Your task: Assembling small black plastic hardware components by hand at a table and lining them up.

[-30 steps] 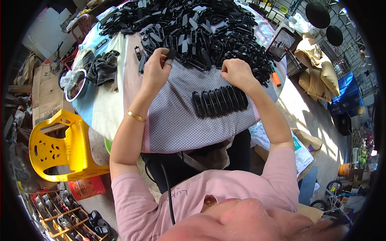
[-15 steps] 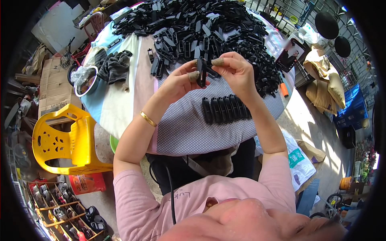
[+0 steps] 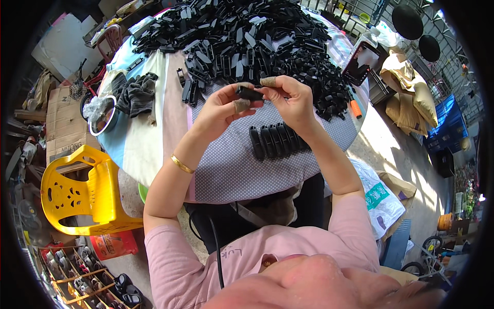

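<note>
Over the table's middle, my left hand (image 3: pixel 226 109) is closed round a black plastic part (image 3: pixel 249 93), held roughly level between thumb and fingers. Tan covers wrap some of my fingertips. My right hand (image 3: pixel 292 100) pinches at the right end of that part; anything small between its fingertips is hidden. Below my hands, a row of finished-looking long black plastic pieces (image 3: pixel 272 141) lies side by side on the dotted cloth (image 3: pixel 242 177), its right end behind my right forearm. Beyond them spreads a large heap of loose black plastic parts (image 3: pixel 226 44).
Smaller black pieces (image 3: pixel 329 92) fill the heap's right side, near an orange spool (image 3: pixel 355 109) and a propped phone (image 3: pixel 361 63). Dark gloves (image 3: pixel 135 95) and a white-rimmed bowl (image 3: pixel 105 118) sit at the left. A yellow chair (image 3: pixel 92 195) stands left of the table.
The black part has tipped from upright to nearly level in my left hand. My right fingers have come in from slightly apart to its right end. The whole view has shifted a little.
</note>
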`<state>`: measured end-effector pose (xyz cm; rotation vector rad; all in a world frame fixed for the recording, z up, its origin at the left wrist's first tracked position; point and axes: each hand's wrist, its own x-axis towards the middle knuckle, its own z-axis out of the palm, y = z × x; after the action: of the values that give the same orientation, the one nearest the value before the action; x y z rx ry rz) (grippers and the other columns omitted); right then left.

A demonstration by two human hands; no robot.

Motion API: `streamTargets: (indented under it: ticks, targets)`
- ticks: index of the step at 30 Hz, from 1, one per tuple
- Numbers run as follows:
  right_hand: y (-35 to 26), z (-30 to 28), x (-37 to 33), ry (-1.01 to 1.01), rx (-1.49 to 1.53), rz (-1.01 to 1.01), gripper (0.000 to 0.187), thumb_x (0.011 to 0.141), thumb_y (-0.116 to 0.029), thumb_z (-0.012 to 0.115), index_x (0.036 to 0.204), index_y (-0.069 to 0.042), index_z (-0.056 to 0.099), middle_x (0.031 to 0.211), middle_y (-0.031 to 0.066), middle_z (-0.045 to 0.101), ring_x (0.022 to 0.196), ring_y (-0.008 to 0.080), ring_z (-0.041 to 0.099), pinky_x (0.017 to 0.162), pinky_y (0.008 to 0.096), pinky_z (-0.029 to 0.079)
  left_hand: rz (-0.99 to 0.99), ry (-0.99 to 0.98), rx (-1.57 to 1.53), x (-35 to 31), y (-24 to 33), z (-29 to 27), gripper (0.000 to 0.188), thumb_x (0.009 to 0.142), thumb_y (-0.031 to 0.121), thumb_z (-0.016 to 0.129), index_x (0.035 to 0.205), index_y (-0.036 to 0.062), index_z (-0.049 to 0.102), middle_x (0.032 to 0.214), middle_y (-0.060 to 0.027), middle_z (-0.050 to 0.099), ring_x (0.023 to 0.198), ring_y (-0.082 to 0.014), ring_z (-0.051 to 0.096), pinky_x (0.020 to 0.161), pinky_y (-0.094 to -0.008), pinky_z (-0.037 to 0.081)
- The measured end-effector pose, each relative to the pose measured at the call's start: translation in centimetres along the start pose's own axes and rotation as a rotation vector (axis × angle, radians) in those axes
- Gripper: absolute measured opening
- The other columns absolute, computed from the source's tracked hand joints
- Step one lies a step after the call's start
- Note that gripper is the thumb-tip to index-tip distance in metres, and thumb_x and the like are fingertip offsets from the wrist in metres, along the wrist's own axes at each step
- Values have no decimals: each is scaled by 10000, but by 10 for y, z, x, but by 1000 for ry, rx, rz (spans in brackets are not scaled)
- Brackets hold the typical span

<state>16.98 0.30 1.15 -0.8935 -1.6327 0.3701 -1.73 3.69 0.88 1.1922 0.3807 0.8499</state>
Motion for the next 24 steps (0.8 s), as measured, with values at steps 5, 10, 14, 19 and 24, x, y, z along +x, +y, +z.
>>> streamTargets:
  ticks: [5, 10, 14, 19, 24]
  targets:
    - [-13, 0, 1, 17, -113, -112, 115, 792, -16, 646, 894, 36, 632, 812, 92, 638, 703, 133, 633, 613, 231, 527, -95, -129, -165, -1, -5, -8, 317, 898, 163, 544, 1175, 12, 507, 1025, -111, 612, 674, -68, 565, 505, -164, 423]
    - [-14, -1, 1, 18, -254, -216, 105, 773, -4, 653, 872, 24, 635, 799, 106, 635, 668, 150, 628, 575, 236, 521, -112, 14, -53, -3, -8, 4, 340, 894, 180, 561, 1204, 53, 502, 880, -24, 621, 576, -16, 446, 484, -142, 334]
    - [-15, 2, 0, 15, -387, -348, 140, 745, -1, 659, 881, 14, 634, 794, 108, 630, 660, 198, 630, 557, 259, 516, -91, 30, -28, -4, -11, 3, 349, 888, 172, 571, 1206, 46, 503, 812, 8, 587, 573, -16, 440, 474, -146, 324]
    - [-23, 2, -1, -49, -497, -351, 154, 745, -28, 641, 894, 12, 630, 839, 103, 619, 686, 238, 620, 580, 284, 511, -3, 93, 114, -4, -12, 6, 320, 881, 149, 578, 1175, 26, 547, 757, 37, 542, 553, -18, 411, 453, -159, 316]
    - [-25, 5, -2, -153, -420, -304, 158, 779, -90, 607, 888, 22, 625, 871, 107, 586, 740, 251, 595, 610, 324, 493, 1, 125, 59, -6, -10, 3, 298, 877, 116, 574, 1153, 3, 555, 746, 36, 544, 546, -18, 428, 439, -161, 326]
